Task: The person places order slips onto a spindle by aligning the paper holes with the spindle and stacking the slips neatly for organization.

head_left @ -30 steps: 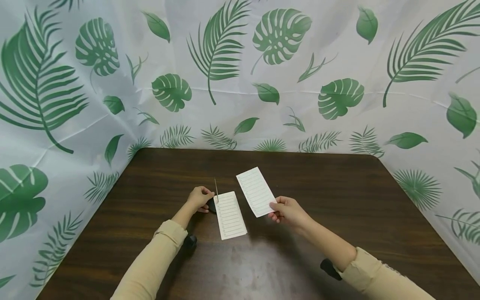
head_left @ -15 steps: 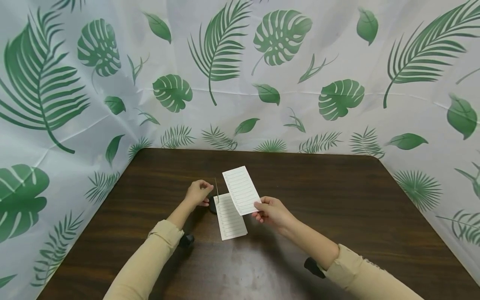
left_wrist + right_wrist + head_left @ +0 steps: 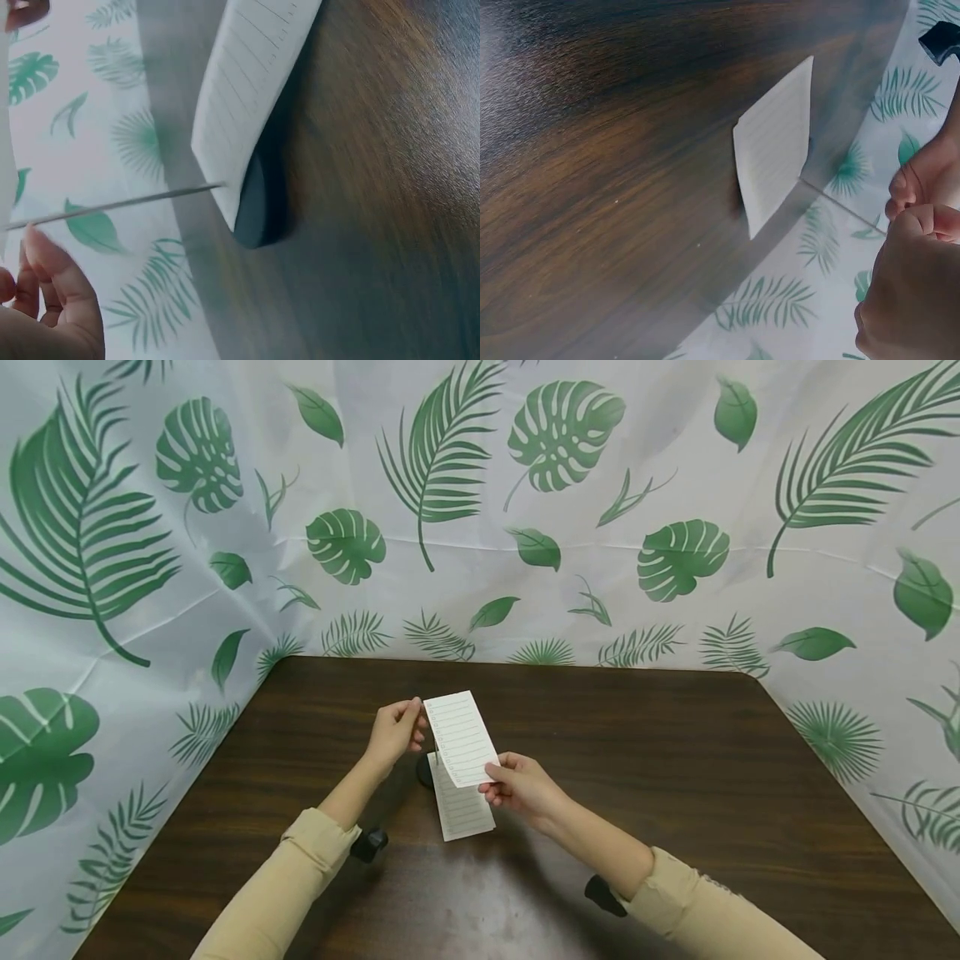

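Note:
In the head view my right hand (image 3: 525, 787) pinches the lower right corner of a lined paper slip (image 3: 461, 739). The slip is tilted above a paper spike, whose round black base (image 3: 425, 771) stands on the table. More lined slips (image 3: 251, 82) lie at the foot of the thin metal spike (image 3: 127, 204), which passes through them near one end. My left hand (image 3: 393, 731) is raised beside the held slip's upper left corner, its fingers loosely bent; in the left wrist view its thumb (image 3: 56, 262) is by the spike's upper end. The held slip hides most of the spike in the head view.
The dark wooden table (image 3: 675, 760) reaches to a white curtain (image 3: 465, 602) printed with green leaves, at the back and both sides. Black wrist devices (image 3: 369, 845) show below both forearms.
My right hand has carried the slip leftward until it is over the spike and the lower slips. My left hand has risen from beside the base to the slip's upper corner.

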Demonstrator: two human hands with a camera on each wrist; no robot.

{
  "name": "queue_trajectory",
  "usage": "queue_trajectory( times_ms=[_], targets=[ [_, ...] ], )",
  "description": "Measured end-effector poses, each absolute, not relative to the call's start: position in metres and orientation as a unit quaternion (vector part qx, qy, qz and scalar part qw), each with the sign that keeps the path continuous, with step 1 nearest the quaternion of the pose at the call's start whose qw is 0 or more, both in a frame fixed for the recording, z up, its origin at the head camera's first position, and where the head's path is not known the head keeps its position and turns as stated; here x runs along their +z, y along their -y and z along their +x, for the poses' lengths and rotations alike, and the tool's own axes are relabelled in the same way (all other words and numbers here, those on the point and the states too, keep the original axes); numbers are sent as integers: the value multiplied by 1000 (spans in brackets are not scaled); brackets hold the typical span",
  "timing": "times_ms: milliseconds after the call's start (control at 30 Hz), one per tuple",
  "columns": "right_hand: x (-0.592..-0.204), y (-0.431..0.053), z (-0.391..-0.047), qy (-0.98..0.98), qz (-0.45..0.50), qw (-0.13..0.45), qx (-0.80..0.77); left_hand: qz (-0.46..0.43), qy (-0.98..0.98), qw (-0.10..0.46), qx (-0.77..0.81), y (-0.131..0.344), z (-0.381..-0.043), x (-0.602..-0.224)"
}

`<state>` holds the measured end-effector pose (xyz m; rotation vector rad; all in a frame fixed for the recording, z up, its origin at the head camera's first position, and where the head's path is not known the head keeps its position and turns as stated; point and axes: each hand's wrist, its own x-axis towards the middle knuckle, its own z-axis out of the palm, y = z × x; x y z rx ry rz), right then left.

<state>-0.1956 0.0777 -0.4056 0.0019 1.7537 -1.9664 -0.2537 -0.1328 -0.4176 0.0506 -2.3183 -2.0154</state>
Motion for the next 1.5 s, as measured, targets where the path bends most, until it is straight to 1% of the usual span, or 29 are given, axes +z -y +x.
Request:
queue_trajectory(
  times_ms=[233, 567, 1067, 1500],
  targets=[
    [-406, -72, -194, -637, -1, 241, -732, -5, 781, 75, -620, 128, -250, -412],
    [-408, -64, -191, -641, 7, 233, -731, -3, 812, 126, -569, 126, -246, -414],
    [-405, -67, -190, -643, -5, 230, -731, 15, 819, 142, -556, 124, -247, -410],
    [-407, -69, -192, -648, -22, 239, -722, 13, 826, 174, -536, 118, -248, -410]
  ],
)
